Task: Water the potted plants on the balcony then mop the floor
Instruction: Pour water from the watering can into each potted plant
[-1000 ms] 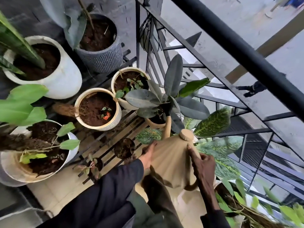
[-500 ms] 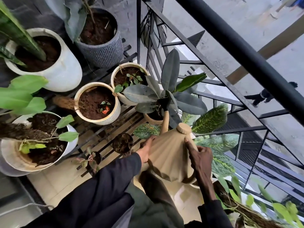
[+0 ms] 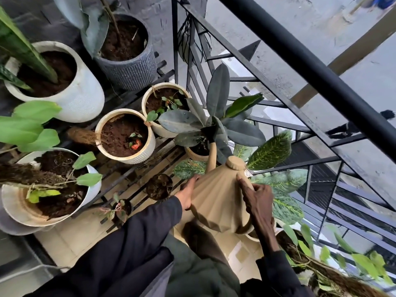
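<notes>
I hold a beige ribbed watering can point(image 3: 216, 202) with both hands. My right hand point(image 3: 258, 200) grips its handle side, fingers over the top. My left hand point(image 3: 188, 192) presses against its left flank. The can tilts forward and its spout point(image 3: 211, 156) points into the small pot of a rubber plant point(image 3: 214, 123) with dark grey-green leaves. Two cream pots point(image 3: 125, 138) point(image 3: 162, 108) with small seedlings sit left of it on a slatted black rack point(image 3: 132, 168).
Big white pots point(image 3: 83, 97) point(image 3: 12, 209) and a grey ribbed pot point(image 3: 130, 69) stand at left and back. A black metal railing point(image 3: 300, 67) runs diagonally on the right, close to the can. Speckled-leaf plants point(image 3: 278, 185) crowd beside my right hand. Beige floor tiles point(image 3: 70, 239) show below.
The can and both hands have stayed over the rubber plant's pot with the spout in it; the view has shifted slightly, and a figure on the street below has moved right.
</notes>
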